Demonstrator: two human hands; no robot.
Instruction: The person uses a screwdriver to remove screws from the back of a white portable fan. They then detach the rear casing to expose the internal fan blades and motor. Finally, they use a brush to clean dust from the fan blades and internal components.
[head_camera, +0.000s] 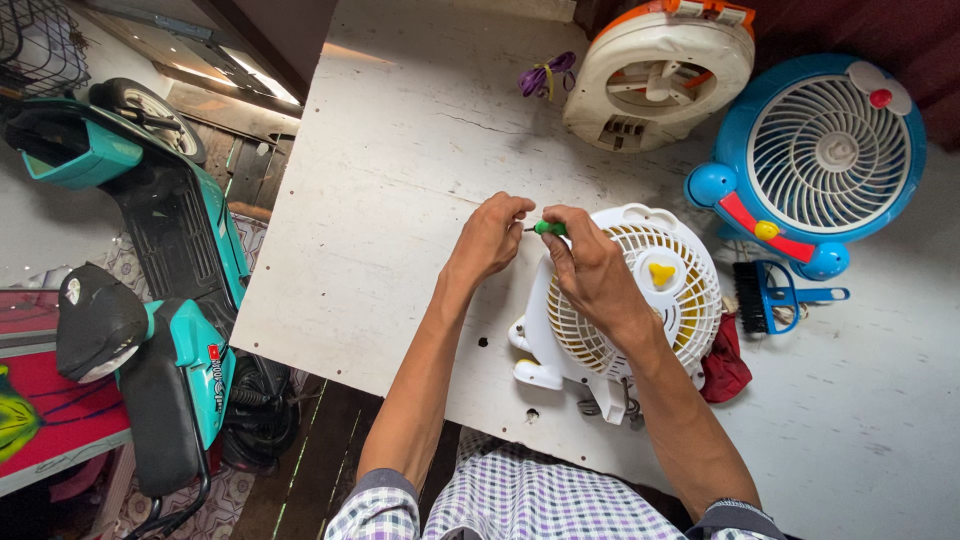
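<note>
A small white fan (660, 300) with a round grille and a yellow centre lies on the white table (400, 180). My right hand (590, 265) rests over the fan's left edge and grips a green-handled screwdriver (548, 228). My left hand (490, 235) sits just left of the fan, its fingertips pinched at the screwdriver's tip. What lies between those fingertips is too small to tell.
A blue round fan (820, 160) stands at the right, a white and orange fan housing (660, 75) at the back. A blue brush (765, 295) and a red cloth (725, 365) lie beside the white fan, a purple cord (545, 75) at the back. A teal scooter (150, 260) stands left of the table.
</note>
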